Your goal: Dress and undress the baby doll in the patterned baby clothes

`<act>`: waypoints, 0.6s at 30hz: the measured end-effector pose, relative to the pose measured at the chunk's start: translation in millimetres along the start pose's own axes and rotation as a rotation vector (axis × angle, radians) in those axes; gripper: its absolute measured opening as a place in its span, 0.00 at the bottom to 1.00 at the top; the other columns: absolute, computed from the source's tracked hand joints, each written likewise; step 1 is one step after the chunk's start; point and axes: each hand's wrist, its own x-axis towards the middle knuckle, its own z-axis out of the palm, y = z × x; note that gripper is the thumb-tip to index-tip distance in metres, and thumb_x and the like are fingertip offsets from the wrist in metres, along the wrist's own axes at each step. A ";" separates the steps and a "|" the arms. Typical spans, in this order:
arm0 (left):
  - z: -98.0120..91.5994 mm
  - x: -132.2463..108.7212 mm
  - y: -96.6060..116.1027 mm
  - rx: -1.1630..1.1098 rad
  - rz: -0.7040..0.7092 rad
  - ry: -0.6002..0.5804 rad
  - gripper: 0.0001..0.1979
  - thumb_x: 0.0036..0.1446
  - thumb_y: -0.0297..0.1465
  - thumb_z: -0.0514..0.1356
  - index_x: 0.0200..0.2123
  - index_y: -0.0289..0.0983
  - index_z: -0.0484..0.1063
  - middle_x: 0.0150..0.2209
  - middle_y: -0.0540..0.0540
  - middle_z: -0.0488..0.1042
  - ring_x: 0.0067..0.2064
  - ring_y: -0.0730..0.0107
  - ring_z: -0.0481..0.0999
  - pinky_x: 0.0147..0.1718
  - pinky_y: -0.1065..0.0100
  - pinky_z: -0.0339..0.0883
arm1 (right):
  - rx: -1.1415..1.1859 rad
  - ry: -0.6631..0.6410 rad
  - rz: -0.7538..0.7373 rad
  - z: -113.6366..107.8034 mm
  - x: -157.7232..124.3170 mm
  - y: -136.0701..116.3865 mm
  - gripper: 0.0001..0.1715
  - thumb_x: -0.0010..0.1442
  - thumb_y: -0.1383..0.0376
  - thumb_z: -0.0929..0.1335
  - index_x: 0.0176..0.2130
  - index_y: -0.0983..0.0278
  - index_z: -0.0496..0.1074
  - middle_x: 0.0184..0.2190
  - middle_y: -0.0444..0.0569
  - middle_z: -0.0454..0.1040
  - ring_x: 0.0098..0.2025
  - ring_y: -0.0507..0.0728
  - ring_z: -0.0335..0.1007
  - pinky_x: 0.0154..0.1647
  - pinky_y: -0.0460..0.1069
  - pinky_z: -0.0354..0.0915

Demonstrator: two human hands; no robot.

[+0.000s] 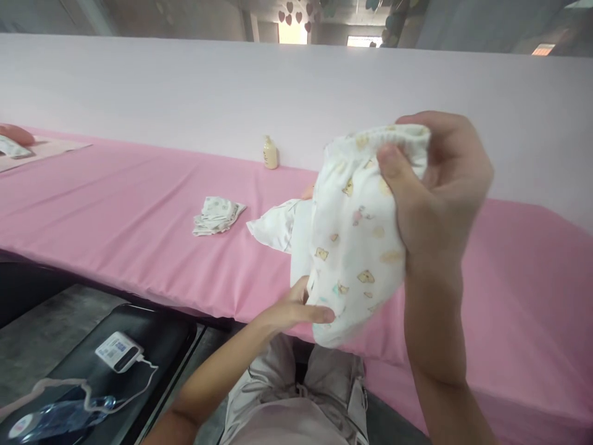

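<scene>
A pair of white baby pants (354, 247) printed with small yellow bears is held up above the pink table. At its gathered elastic waistband, my right hand (438, 179) is closed, thumb in front and fingers behind. Lower down, my left hand (303, 309) pinches the cloth's left edge, its thumb lying across the front. Behind the pants lies a white satiny garment (274, 227) on the table. A small skin-coloured part shows above it, but the pants hide most of what is there. To the left sits a folded printed cloth stack (217, 215).
A cream pump bottle (270, 152) stands against the white wall on the pink table cover (139, 204). A pale mat (50, 149) lies at far left. Below, a black chair (162, 337) holds a white power bank (119, 352) with a cable, and a clear plastic bottle (60, 419).
</scene>
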 end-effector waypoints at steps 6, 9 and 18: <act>3.1 -11.4 -50.5 -0.267 -0.215 0.155 0.40 0.33 0.25 0.71 0.54 0.34 0.67 0.49 0.36 0.74 0.52 0.48 0.72 0.51 0.54 0.65 | 0.061 -0.059 0.305 39.5 21.6 85.4 0.09 0.53 0.70 0.68 0.37 0.62 0.68 0.38 0.46 0.71 0.43 0.53 0.68 0.43 0.52 0.68; 0.2 -18.7 -62.8 -0.392 -0.263 0.292 0.34 0.36 0.26 0.70 0.51 0.32 0.70 0.43 0.37 0.77 0.47 0.53 0.76 0.49 0.57 0.66 | 0.063 -0.063 0.299 43.5 23.6 106.2 0.08 0.54 0.67 0.67 0.38 0.60 0.67 0.40 0.46 0.69 0.44 0.54 0.68 0.41 0.52 0.68; -32.6 -60.7 -29.1 -0.387 -0.104 0.742 0.12 0.46 0.33 0.64 0.36 0.34 0.77 0.31 0.44 0.79 0.35 0.62 0.78 0.33 0.68 0.70 | -0.008 -1.141 -0.406 24.7 -136.0 16.7 0.14 0.54 0.77 0.60 0.31 0.61 0.68 0.34 0.45 0.71 0.36 0.52 0.70 0.54 0.56 0.66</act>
